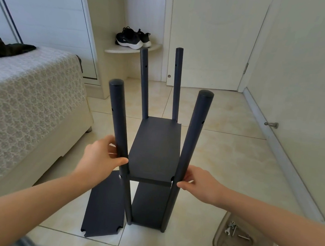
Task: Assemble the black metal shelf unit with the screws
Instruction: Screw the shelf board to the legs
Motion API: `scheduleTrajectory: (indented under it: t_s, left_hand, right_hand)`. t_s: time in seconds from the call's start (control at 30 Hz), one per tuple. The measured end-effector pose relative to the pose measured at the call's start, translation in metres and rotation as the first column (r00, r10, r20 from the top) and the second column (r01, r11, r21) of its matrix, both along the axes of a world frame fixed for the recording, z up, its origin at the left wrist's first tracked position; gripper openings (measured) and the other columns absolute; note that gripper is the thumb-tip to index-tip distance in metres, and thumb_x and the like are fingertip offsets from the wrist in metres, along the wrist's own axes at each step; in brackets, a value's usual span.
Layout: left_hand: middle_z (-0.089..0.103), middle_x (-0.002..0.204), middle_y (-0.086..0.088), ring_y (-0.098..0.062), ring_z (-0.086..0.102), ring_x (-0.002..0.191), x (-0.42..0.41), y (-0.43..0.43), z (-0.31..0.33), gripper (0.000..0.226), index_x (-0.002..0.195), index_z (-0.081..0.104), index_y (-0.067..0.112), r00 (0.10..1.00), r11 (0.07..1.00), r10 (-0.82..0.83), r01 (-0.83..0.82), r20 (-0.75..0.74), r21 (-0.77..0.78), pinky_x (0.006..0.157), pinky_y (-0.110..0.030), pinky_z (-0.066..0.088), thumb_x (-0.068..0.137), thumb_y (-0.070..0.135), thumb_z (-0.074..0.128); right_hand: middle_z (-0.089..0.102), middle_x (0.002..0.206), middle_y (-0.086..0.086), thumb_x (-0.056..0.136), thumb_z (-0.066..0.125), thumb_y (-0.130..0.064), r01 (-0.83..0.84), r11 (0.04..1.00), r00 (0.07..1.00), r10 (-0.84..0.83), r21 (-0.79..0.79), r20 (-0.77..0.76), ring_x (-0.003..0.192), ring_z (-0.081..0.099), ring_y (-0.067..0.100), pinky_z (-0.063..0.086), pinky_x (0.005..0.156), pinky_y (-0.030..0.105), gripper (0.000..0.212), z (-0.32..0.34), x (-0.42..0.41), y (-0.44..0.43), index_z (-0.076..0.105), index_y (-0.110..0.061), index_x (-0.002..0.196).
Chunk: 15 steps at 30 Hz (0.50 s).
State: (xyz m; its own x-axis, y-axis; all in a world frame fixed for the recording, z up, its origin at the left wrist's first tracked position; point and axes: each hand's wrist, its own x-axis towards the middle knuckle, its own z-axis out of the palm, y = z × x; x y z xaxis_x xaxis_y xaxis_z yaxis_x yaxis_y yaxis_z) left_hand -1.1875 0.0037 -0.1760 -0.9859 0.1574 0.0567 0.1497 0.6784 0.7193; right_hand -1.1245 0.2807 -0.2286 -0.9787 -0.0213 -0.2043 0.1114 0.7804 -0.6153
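The shelf unit (154, 154) stands on the floor (226, 152), in the centre. The left hand (99, 156) grips its near left pole (117, 117), and the right hand (201, 183) clasps the near right pole (194, 131). With the upper holes (112, 109) empty, the poles may splay and the unit may tip.

Tiled floor (226, 152), bed (27, 94) left, white door (210, 36) ahead.

The shelf unit (155, 148) stands mid-floor — loose panel (105, 208) at its left (on the floor), screw tray (216, 241) right, bed (27, 94) far left.
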Motion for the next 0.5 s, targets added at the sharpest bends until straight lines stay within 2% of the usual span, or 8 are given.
scheduleTrajectory:
  t_s: [0.07, 0.1, 0.2, 0.27, 0.33, 0.4, 0.5]
  left_hand:
    - [0.072, 0.078, 0.011, 0.001, 0.065, 0.072, 0.002, -0.002, 0.002, 0.019, 0.094, 0.069, 0.023, 0.997, 0.994, 0.078, -0.076, 0.019, -0.075, 0.060, -0.013, 0.044, 0.082, 0.027, 0.083]
    - [0.073, 0.071, 0.008, -0.002, 0.067, 0.066, 0.004, -0.003, 0.004, 0.018, 0.089, 0.072, 0.019, 0.993, 0.990, 0.100, -0.093, 0.063, -0.105, 0.056, -0.014, 0.042, 0.084, 0.034, 0.082]
    - [0.074, 0.062, -0.002, -0.011, 0.072, 0.056, 0.010, 0.002, 0.007, 0.044, 0.081, 0.072, 0.004, 0.947, 0.992, 0.117, -0.100, 0.299, -0.072, 0.053, -0.020, 0.050, 0.091, 0.047, 0.069]
    - [0.075, 0.067, -0.007, -0.020, 0.075, 0.061, 0.017, 0.008, 0.008, 0.050, 0.083, 0.071, 0.000, 0.906, 0.999, 0.051, -0.047, 0.420, -0.020, 0.053, -0.021, 0.053, 0.099, 0.046, 0.059]
    - [0.077, 0.073, -0.007, -0.023, 0.076, 0.066, 0.025, 0.017, 0.005, 0.046, 0.087, 0.071, 0.002, 0.875, 0.997, -0.077, 0.052, 0.478, 0.065, 0.055, -0.022, 0.056, 0.103, 0.041, 0.053]
    - [0.078, 0.077, 0.000, -0.018, 0.076, 0.069, 0.035, 0.032, -0.005, 0.032, 0.088, 0.071, 0.009, 0.872, 0.980, -0.199, 0.166, 0.448, 0.112, 0.060, -0.023, 0.058, 0.102, 0.034, 0.056]
    - [0.074, 0.079, 0.014, -0.002, 0.071, 0.079, 0.046, 0.060, -0.029, 0.009, 0.086, 0.068, 0.032, 0.941, 0.955, -0.275, 0.291, 0.199, -0.053, 0.073, -0.018, 0.056, 0.095, 0.029, 0.066]
  right_hand:
    - [0.067, 0.114, 0.000, 0.095, 0.062, -0.036, -0.032, 0.999, 0.999, 0.032, 0.020, 0.002, 0.104, 0.064, 0.015, 0.053, 0.095, 0.033, 0.032, 0.002, -0.002, 0.002, 0.061, -0.015, 0.120]
    - [0.067, 0.114, 0.000, 0.095, 0.063, -0.036, -0.045, 0.999, 0.999, 0.045, 0.029, 0.000, 0.103, 0.064, 0.015, 0.053, 0.095, 0.033, 0.033, 0.004, -0.003, 0.004, 0.063, -0.015, 0.119]
    - [0.069, 0.111, -0.002, 0.091, 0.069, -0.034, -0.065, 0.998, 0.997, 0.065, -0.005, -0.034, 0.100, 0.066, 0.011, 0.055, 0.092, 0.032, 0.033, 0.009, -0.004, 0.006, 0.065, -0.015, 0.117]
    - [0.068, 0.109, -0.003, 0.088, 0.073, -0.032, -0.068, 0.997, 0.996, 0.066, -0.043, -0.059, 0.096, 0.066, 0.008, 0.056, 0.089, 0.031, 0.035, 0.015, -0.005, 0.008, 0.064, -0.016, 0.118]
    - [0.069, 0.106, -0.005, 0.086, 0.075, -0.033, -0.079, 0.996, 0.995, 0.075, -0.049, -0.069, 0.094, 0.067, 0.007, 0.057, 0.087, 0.030, 0.034, 0.019, -0.007, 0.011, 0.064, -0.017, 0.115]
    - [0.070, 0.102, -0.005, 0.085, 0.075, -0.034, -0.093, 0.995, 0.993, 0.089, -0.042, -0.072, 0.092, 0.067, 0.006, 0.057, 0.086, 0.029, 0.032, 0.023, -0.008, 0.015, 0.066, -0.016, 0.110]
    - [0.071, 0.101, -0.006, 0.086, 0.075, -0.034, -0.112, 0.993, 0.990, 0.108, -0.047, -0.091, 0.090, 0.067, 0.004, 0.056, 0.085, 0.025, 0.031, 0.029, -0.009, 0.018, 0.068, -0.016, 0.109]
